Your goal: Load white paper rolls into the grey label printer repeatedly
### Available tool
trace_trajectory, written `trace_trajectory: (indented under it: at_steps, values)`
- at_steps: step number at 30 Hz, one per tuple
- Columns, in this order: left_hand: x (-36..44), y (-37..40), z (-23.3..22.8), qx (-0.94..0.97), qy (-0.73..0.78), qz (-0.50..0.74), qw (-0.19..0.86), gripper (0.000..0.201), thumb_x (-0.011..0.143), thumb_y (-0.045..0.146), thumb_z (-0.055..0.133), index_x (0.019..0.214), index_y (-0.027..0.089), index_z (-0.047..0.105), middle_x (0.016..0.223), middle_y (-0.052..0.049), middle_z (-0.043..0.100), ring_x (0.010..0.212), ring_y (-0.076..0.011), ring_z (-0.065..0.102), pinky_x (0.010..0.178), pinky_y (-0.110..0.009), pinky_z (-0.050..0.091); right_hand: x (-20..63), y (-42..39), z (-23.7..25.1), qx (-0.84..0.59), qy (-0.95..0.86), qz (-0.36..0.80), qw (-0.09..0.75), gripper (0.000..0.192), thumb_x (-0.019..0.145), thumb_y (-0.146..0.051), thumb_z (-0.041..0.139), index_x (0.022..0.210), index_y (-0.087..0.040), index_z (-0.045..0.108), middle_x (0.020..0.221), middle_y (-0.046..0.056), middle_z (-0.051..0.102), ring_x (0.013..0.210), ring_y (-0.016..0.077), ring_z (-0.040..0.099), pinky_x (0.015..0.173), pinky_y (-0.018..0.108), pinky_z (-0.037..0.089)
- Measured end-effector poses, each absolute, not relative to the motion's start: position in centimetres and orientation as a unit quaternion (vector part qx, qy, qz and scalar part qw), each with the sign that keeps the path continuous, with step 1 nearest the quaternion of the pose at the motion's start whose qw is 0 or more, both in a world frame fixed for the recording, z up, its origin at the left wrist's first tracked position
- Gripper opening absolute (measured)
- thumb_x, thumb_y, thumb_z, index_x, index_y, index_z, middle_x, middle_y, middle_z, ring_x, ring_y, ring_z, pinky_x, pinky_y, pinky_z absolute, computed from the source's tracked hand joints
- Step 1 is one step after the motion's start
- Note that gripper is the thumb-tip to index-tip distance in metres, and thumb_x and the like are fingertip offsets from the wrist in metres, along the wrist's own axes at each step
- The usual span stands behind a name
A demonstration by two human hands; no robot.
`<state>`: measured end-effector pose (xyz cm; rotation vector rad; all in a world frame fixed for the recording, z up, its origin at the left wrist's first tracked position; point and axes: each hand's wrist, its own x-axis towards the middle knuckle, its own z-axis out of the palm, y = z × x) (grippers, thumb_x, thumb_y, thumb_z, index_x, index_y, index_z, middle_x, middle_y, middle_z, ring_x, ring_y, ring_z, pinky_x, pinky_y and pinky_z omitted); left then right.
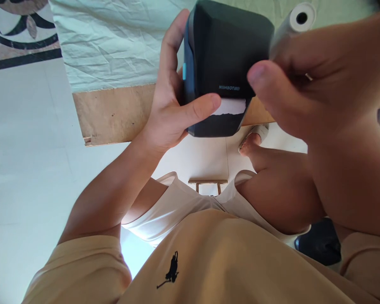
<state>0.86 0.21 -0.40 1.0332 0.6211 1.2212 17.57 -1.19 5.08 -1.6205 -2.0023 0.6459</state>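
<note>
My left hand (171, 105) grips a black label printer (224, 55) from its left side, thumb lying across the front next to a white paper strip (232, 107) that sticks out of the slot. A blue button shows on the printer's left edge. Very close to the camera, my right hand (319, 88) is closed around a white paper roll (299, 19), of which only the end with its dark core shows. Its thumb tip rests against the printer's right front corner.
Behind the printer is a wooden table edge (114, 114) covered with a wrinkled pale green cloth (114, 42). Below are white floor tiles (25, 147), my bare knees, a sandalled foot (255, 137), a small wooden stool (208, 184) and a black object (319, 242).
</note>
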Motion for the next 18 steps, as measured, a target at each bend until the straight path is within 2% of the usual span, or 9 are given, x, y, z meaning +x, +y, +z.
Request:
trace_trajectory:
  at_steps: [2, 4, 7, 11, 15, 18]
  values:
    - [0.9, 0.2, -0.3, 0.455, 0.301, 0.531, 0.649, 0.037, 0.061, 0.023, 0.061, 0.095, 0.031, 0.047, 0.102, 0.003, 0.056, 0.102, -0.0154, 0.054, 0.089, -0.027, 0.044, 17.1, -1.0, 4.7, -0.59, -0.746, 0.185, 0.245, 0.056, 0.07, -0.055, 0.04, 0.046, -0.004, 0.039, 0.041, 0.001, 0.024, 0.047, -0.0077, 0.015, 0.051, 0.02, 0.011]
    - [0.9, 0.2, -0.2, 0.461, 0.326, 0.496, 0.66, 0.025, 0.065, 0.026, 0.058, 0.089, 0.027, 0.05, 0.089, 0.0, 0.059, 0.09, -0.0161, 0.058, 0.076, -0.028, 0.048, 16.9, -0.9, 4.3, -0.598, -0.741, 0.174, 0.251, 0.058, 0.071, -0.054, 0.04, 0.043, -0.003, 0.036, 0.038, 0.001, 0.018, 0.044, -0.008, 0.013, 0.046, 0.019, 0.009]
    - [0.8, 0.3, -0.1, 0.444, 0.322, 0.476, 0.687, 0.014, 0.068, 0.024, 0.055, 0.082, 0.024, 0.052, 0.078, 0.001, 0.059, 0.077, -0.0151, 0.06, 0.065, -0.028, 0.048, 16.8, -0.8, 3.7, -0.603, -0.716, 0.227, 0.268, 0.058, 0.067, -0.056, 0.044, 0.042, -0.004, 0.039, 0.037, 0.001, 0.025, 0.04, -0.0074, 0.02, 0.041, 0.018, 0.01]
    - [0.9, 0.3, 0.0, 0.409, 0.294, 0.501, 0.704, 0.011, 0.068, 0.02, 0.054, 0.078, 0.024, 0.051, 0.072, 0.002, 0.057, 0.07, -0.0139, 0.059, 0.062, -0.028, 0.047, 16.8, -0.7, 3.0, -0.586, -0.702, 0.308, 0.263, 0.058, 0.065, -0.059, 0.044, 0.044, -0.005, 0.047, 0.04, 0.002, 0.041, 0.037, -0.0022, 0.035, 0.034, 0.014, 0.021]
    - [1.0, 0.1, 0.1, 0.41, 0.272, 0.512, 0.704, 0.015, 0.068, 0.016, 0.052, 0.078, 0.026, 0.049, 0.069, 0.002, 0.054, 0.065, -0.014, 0.057, 0.056, -0.027, 0.044, 16.7, -0.6, 2.6, -0.558, -0.699, 0.352, 0.277, 0.059, 0.069, -0.057, 0.039, 0.041, -0.006, 0.045, 0.038, 0.001, 0.04, 0.036, -0.0017, 0.036, 0.033, 0.013, 0.023]
    - [1.1, 0.1, 0.0, 0.413, 0.247, 0.528, 0.7, 0.02, 0.066, 0.014, 0.053, 0.08, 0.027, 0.049, 0.072, 0.002, 0.052, 0.062, -0.0115, 0.053, 0.052, -0.025, 0.041, 16.8, -0.7, 2.4, -0.542, -0.699, 0.359, 0.298, 0.057, 0.068, -0.054, 0.043, 0.038, -0.005, 0.044, 0.038, 0.001, 0.04, 0.036, -0.0015, 0.037, 0.033, 0.014, 0.022]
